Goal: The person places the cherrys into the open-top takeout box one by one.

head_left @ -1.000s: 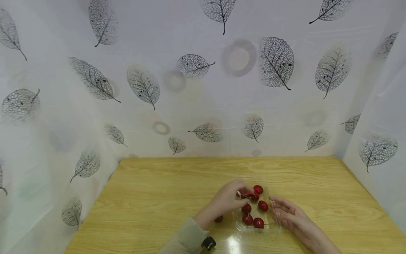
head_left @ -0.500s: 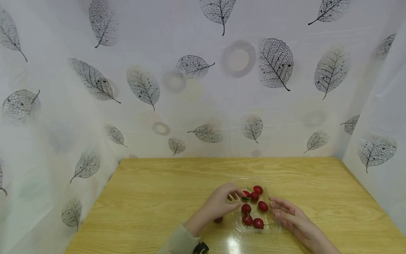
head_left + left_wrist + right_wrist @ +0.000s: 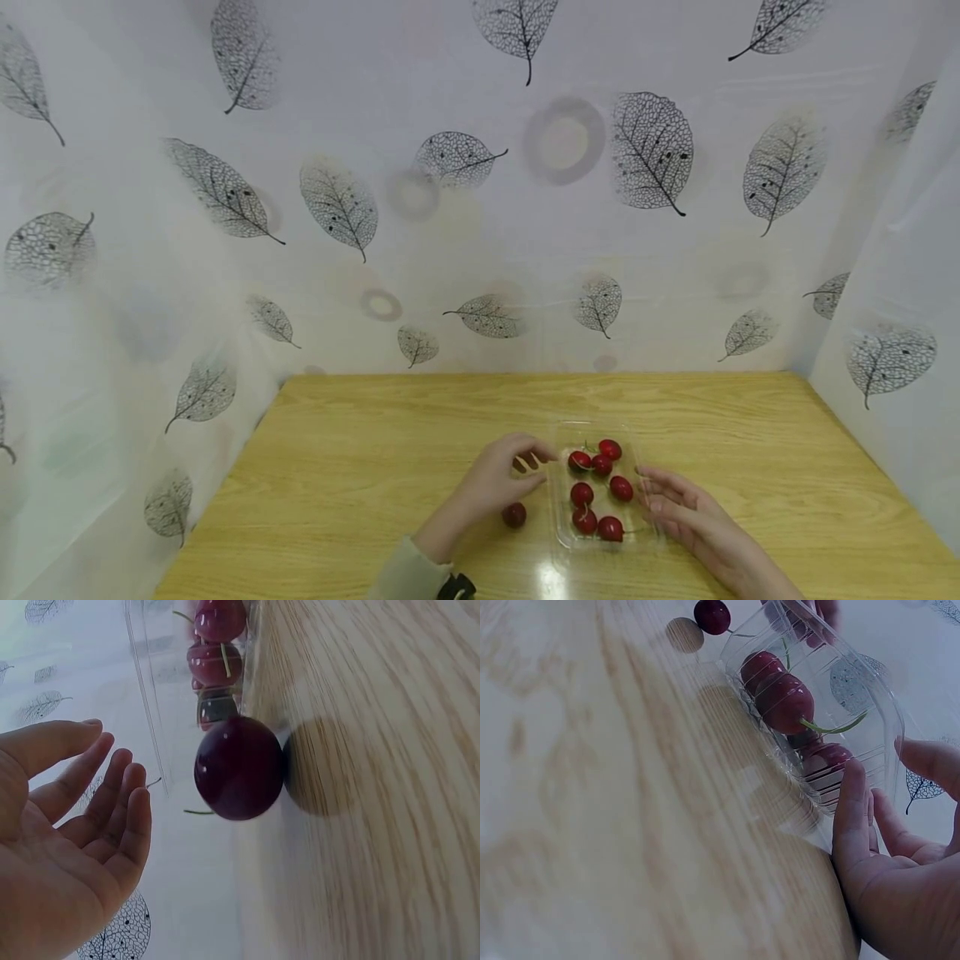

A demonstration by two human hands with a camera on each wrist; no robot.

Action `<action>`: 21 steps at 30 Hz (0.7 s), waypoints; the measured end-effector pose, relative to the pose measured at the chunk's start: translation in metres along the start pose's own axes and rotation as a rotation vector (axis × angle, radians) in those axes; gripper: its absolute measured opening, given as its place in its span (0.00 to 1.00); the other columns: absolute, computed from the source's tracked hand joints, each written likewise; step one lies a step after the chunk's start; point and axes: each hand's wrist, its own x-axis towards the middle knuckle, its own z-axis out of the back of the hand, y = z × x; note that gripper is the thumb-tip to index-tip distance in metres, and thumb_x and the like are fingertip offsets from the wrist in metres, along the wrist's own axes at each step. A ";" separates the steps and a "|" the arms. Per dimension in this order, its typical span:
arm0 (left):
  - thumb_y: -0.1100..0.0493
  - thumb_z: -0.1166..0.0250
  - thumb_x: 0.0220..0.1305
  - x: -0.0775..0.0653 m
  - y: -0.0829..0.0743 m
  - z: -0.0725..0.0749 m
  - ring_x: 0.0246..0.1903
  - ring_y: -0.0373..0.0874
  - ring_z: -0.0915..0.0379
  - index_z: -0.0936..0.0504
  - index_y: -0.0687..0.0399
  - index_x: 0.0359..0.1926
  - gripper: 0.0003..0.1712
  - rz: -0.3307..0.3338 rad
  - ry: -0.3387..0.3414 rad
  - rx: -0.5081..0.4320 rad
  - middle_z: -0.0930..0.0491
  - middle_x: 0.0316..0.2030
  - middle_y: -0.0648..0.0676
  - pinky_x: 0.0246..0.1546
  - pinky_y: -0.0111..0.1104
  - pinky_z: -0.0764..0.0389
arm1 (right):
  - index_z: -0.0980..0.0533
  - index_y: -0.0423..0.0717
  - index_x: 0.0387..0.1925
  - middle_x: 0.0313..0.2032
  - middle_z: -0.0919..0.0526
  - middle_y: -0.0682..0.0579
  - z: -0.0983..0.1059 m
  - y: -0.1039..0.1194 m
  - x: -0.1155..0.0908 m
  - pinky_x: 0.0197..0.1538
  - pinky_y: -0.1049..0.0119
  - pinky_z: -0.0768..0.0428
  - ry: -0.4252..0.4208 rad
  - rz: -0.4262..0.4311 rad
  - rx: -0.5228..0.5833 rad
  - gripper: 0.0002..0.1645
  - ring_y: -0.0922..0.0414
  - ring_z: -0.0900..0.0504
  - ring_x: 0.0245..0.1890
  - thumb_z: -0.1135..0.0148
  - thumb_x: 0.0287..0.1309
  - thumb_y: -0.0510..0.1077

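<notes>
A clear plastic box (image 3: 564, 533) on the table holds several red cherries (image 3: 620, 488), some with green stems. My left hand (image 3: 498, 475) is just left of the box, fingers loosely bent with nothing between them. Below that hand a single dark cherry (image 3: 513, 515) lies on the wood; it looms large as the loose cherry (image 3: 240, 769) in the left wrist view, apart from the palm. At the box's right side my right hand (image 3: 693, 521) rests its extended fingers. The right wrist view has these fingertips (image 3: 851, 787) against the clear wall.
The wooden table (image 3: 360, 467) runs back to a pale curtain (image 3: 525, 233) with a leaf print, which also closes off both sides. A dark band (image 3: 456, 587) shows at the left wrist, beside a light sleeve (image 3: 411, 572).
My left hand has come out of the box and drawn back to the left, uncovering the cherries inside and the loose one. The right hand stays at the box's side.
</notes>
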 end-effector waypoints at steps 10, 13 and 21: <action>0.68 0.29 0.65 -0.007 0.014 0.007 0.45 0.46 0.17 0.14 0.59 0.51 0.13 -0.008 -0.008 -0.012 0.13 0.49 0.59 0.49 0.28 0.15 | 0.45 0.41 0.82 0.61 0.24 0.66 -0.002 0.001 -0.001 0.65 0.72 0.19 -0.036 -0.034 -0.021 0.33 0.72 0.20 0.61 0.53 0.83 0.39; 0.68 0.29 0.65 -0.011 0.018 0.009 0.44 0.51 0.17 0.14 0.61 0.51 0.13 -0.023 -0.010 -0.011 0.13 0.48 0.60 0.48 0.29 0.15 | 0.51 0.35 0.83 0.61 0.24 0.66 -0.002 0.001 -0.001 0.65 0.72 0.19 -0.040 -0.039 -0.027 0.36 0.73 0.20 0.60 0.53 0.83 0.40; 0.68 0.28 0.64 -0.019 0.025 0.012 0.44 0.53 0.17 0.14 0.62 0.51 0.14 -0.011 -0.006 -0.038 0.14 0.48 0.62 0.48 0.27 0.16 | 0.54 0.33 0.83 0.61 0.25 0.67 -0.002 0.001 0.000 0.65 0.72 0.19 -0.041 -0.038 -0.032 0.38 0.73 0.20 0.60 0.53 0.83 0.40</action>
